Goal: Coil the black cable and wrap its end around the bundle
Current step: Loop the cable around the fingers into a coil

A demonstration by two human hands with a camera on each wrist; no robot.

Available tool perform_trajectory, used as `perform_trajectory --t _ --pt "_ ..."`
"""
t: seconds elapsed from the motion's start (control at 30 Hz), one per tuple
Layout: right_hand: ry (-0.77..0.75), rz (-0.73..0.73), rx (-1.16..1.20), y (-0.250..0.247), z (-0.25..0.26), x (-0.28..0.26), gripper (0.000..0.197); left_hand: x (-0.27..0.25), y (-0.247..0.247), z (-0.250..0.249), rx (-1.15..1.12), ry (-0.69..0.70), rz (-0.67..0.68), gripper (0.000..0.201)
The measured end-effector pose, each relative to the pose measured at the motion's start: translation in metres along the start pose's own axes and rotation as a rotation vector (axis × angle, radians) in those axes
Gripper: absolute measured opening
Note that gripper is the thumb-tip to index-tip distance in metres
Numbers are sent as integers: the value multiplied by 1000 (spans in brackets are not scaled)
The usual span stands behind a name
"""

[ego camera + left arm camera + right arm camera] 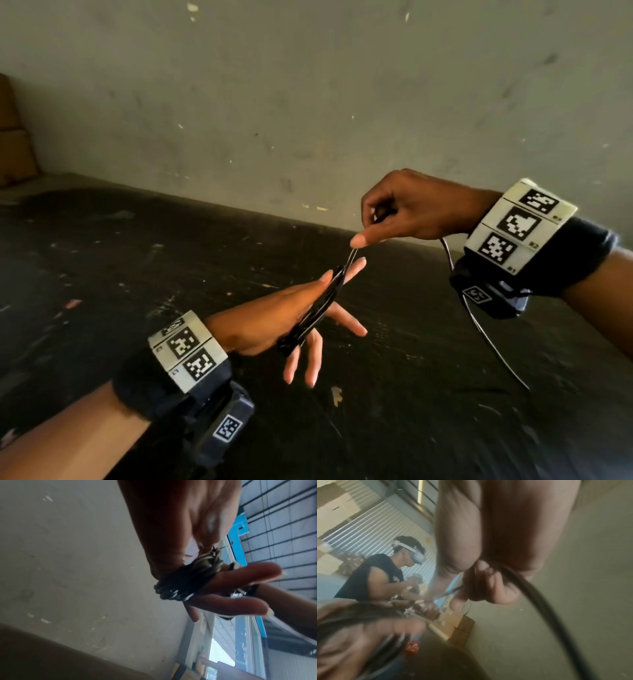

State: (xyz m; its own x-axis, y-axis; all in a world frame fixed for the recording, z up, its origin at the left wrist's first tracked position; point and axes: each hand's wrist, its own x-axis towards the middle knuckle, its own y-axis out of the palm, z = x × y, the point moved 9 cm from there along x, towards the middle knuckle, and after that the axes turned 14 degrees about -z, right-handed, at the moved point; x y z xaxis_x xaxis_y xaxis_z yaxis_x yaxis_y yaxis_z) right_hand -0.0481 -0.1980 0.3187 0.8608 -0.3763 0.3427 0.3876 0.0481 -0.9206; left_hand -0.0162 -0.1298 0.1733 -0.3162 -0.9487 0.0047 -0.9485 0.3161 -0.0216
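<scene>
The black cable is wound in several turns into a coil [315, 308] around my left hand [274, 315], whose fingers are spread straight above the dark table. The left wrist view shows the coil [185, 580] sitting across the base of those fingers [240, 574]. My right hand [411, 209] hovers just above the left fingertips. It pinches a taut strand of the cable [352, 255] that rises from the coil. The loose cable [486, 342] runs out under my right wrist and hangs toward the table. Up close, the cable [539, 599] leaves my curled right fingers [488, 585].
A dark, scuffed table [171, 274] runs up to a grey wall [308, 102]. Cardboard boxes [13, 150] stand at the far left. In the right wrist view another person [382, 574] wearing a headset sits beyond the table, and a small red object [412, 646] lies near the boxes.
</scene>
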Motion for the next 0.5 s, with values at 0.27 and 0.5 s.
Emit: perform_trajectory --t 0.27,0.5 --pt "94 -337 183 43 -32 -10 50 -2 -7 -42 -345 157 9 46" --pt "295 -186 441 132 -12 -26 22 31 -54 -56 -359 294 -344 58"
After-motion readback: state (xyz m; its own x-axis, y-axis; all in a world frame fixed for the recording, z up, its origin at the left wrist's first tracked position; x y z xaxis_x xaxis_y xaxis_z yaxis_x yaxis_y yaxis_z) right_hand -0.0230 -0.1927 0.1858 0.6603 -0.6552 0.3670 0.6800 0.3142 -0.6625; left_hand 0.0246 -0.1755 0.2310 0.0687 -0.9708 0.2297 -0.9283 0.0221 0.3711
